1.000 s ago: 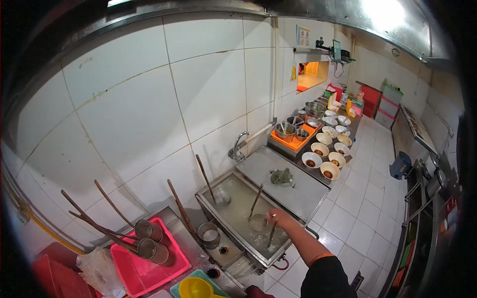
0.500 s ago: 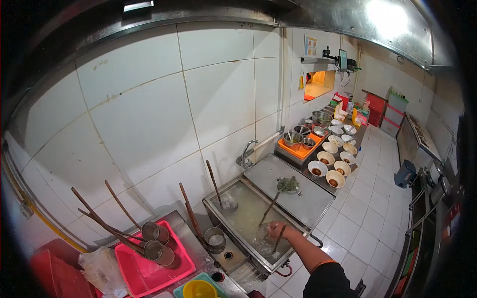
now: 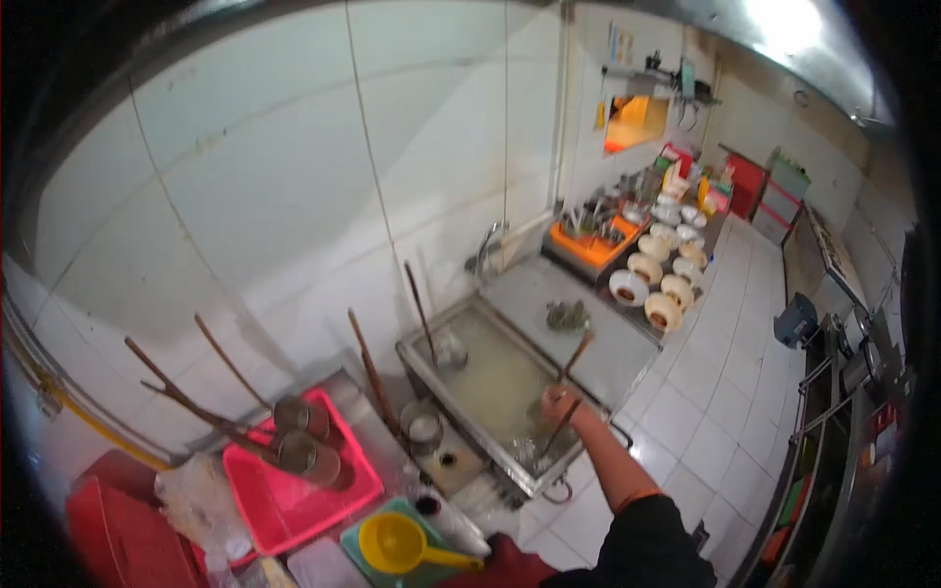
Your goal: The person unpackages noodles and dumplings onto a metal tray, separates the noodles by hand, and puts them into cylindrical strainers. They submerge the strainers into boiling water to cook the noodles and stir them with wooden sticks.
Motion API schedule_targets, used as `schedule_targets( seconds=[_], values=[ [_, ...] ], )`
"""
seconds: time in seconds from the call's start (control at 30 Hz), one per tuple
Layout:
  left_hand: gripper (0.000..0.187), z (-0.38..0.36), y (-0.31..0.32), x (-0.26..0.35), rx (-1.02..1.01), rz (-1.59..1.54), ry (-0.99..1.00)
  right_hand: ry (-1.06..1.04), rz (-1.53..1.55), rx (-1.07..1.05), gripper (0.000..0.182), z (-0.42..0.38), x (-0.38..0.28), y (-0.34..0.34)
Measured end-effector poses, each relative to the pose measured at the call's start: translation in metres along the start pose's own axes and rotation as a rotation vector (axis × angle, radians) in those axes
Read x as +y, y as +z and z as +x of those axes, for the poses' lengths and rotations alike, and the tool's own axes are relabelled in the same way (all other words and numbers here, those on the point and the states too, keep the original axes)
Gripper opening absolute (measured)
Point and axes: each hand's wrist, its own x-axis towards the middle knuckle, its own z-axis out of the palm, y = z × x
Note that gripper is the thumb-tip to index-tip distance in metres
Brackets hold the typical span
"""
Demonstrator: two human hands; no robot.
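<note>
My right hand (image 3: 561,400) is closed around a dark wooden strainer handle (image 3: 576,359) over the near right side of the vat of cloudy water (image 3: 495,387). Another wooden handle (image 3: 561,427) slants up close to that hand, its lower end in the water. One more strainer (image 3: 450,351) leans at the vat's far left corner. Green leafy stuff (image 3: 568,315) lies on the steel cover (image 3: 534,284) beyond. My left hand is not visible; a dark red sleeve or cloth shows at the bottom edge, beside a yellow ladle (image 3: 394,543).
Two strainers with long handles lie in a pink tray (image 3: 294,510). A metal strainer (image 3: 421,427) stands left of the vat. Rows of bowls (image 3: 663,312) and an orange tray (image 3: 588,245) are beyond the cover. Shelves (image 3: 818,421) line the right side.
My right hand has shifted slightly right and up, and the handle it holds now tilts rightward. The camera view has shifted, showing more of the yellow ladle and a dark red sleeve or cloth.
</note>
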Motion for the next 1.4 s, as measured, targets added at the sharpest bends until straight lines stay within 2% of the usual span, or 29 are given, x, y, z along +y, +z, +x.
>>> schedule_targets(
  seconds=[0.07,0.13,0.17,0.23,0.3,0.33,0.37,0.4,0.43,0.47,0.5,0.53,0.57,0.6,0.67,0.73,0.8,0.87,0.9,0.93,1.0,1.07,1.13,1.2,1.23,1.27,1.3,1.33,1.4],
  values=[
    [0.043,-0.009,-0.006,-0.031,-0.003,0.007,0.008,-0.126,0.127,-0.043,0.024,-0.020,0.024,-0.001],
    [0.043,-0.018,-0.010,-0.062,-0.010,0.026,0.003,0.015,-0.126,-0.122,0.026,-0.036,0.001,-0.032],
    [0.043,-0.024,-0.012,-0.078,-0.018,0.047,0.005,0.014,-0.129,-0.148,0.026,-0.032,0.008,-0.028],
    [0.043,-0.030,-0.019,-0.109,-0.065,0.156,0.071,-0.148,-0.099,0.095,0.019,-0.028,0.018,-0.022],
    [0.043,-0.030,-0.031,-0.130,-0.124,0.375,0.261,-0.194,-0.052,0.042,0.021,-0.047,0.007,-0.030],
    [0.046,-0.035,-0.038,-0.138,-0.031,0.302,0.260,-0.236,-0.003,0.002,0.024,-0.051,-0.006,-0.032],
    [0.050,-0.031,-0.042,-0.142,0.065,0.230,0.252,-0.132,0.052,0.028,0.025,-0.039,0.018,-0.022],
    [0.055,-0.033,-0.038,-0.149,0.169,0.243,-0.029,-0.032,0.254,0.087,0.028,-0.018,0.100,0.026],
    [0.059,-0.041,-0.040,-0.141,0.265,0.233,-0.311,-0.125,0.016,0.198,0.026,-0.041,0.070,0.005],
    [0.064,-0.038,-0.052,-0.136,0.206,0.005,-0.397,-0.162,-0.277,-0.149,0.025,-0.050,0.046,-0.026],
    [0.062,-0.037,-0.044,-0.155,0.172,0.464,-0.228,0.043,0.058,-0.131,0.024,-0.074,0.010,-0.044],
    [0.059,-0.046,-0.063,-0.115,0.261,0.139,-0.473,-0.002,0.038,-0.045,0.022,-0.063,0.027,-0.033],
    [0.057,-0.056,-0.068,-0.078,0.373,0.048,-0.456,-0.202,-0.158,0.129,0.021,-0.057,0.048,-0.029],
    [0.054,-0.066,-0.070,-0.067,0.480,-0.038,-0.427,-0.230,-0.158,0.098,0.021,-0.054,0.045,-0.023],
    [0.053,-0.060,-0.051,-0.105,0.135,0.070,-0.346,-0.156,-0.082,0.138,0.024,-0.061,0.055,-0.016],
    [0.053,-0.071,-0.063,-0.094,0.158,-0.059,-0.375,-0.283,0.008,0.017,0.023,-0.054,0.075,-0.004],
    [0.054,-0.071,-0.073,-0.057,0.168,-0.197,-0.371,-0.141,0.105,0.078,0.020,-0.059,0.038,-0.028],
    [0.053,-0.081,-0.082,-0.023,0.573,-0.283,-0.360,-0.043,0.385,0.001,0.021,-0.071,0.055,-0.015],
    [0.053,-0.072,-0.056,-0.075,0.599,-0.215,-0.334,-0.171,0.050,0.029,0.024,-0.054,0.115,0.003],
    [0.062,-0.071,-0.050,-0.098,0.475,-0.117,-0.362,0.060,0.069,0.076,0.026,-0.053,0.129,0.005],
    [0.077,-0.061,-0.027,-0.153,0.377,-0.397,-0.323,0.058,0.194,0.122,0.029,-0.078,0.041,-0.038],
    [0.086,-0.062,-0.027,-0.153,0.474,-0.006,-0.177,-0.069,-0.142,0.106,0.029,-0.077,0.050,-0.033],
    [0.084,-0.069,-0.038,-0.112,0.302,0.197,-0.094,-0.072,-0.050,-0.025,0.026,-0.095,0.012,-0.037],
    [0.085,-0.078,-0.065,-0.055,-0.244,-0.359,-0.275,0.064,0.458,0.073,0.024,-0.101,-0.022,-0.047],
    [0.085,-0.075,-0.054,-0.067,-0.257,-0.360,-0.273,-0.024,0.288,0.131,0.021,-0.098,-0.008,-0.044],
    [0.084,-0.068,-0.038,-0.096,-0.201,-0.136,-0.180,-0.102,0.234,0.079,0.020,-0.094,0.008,-0.035],
    [0.082,-0.063,-0.031,-0.114,-0.139,0.088,-0.084,-0.012,0.264,-0.030,0.020,-0.095,0.018,-0.033],
    [0.082,-0.059,-0.031,-0.114,-0.136,0.087,-0.084,0.072,0.294,-0.138,0.021,-0.094,0.027,-0.033],
    [0.070,-0.053,-0.033,-0.109,-0.117,0.223,-0.131,0.096,0.379,-0.004,0.023,-0.087,0.061,-0.030]
  ],
)
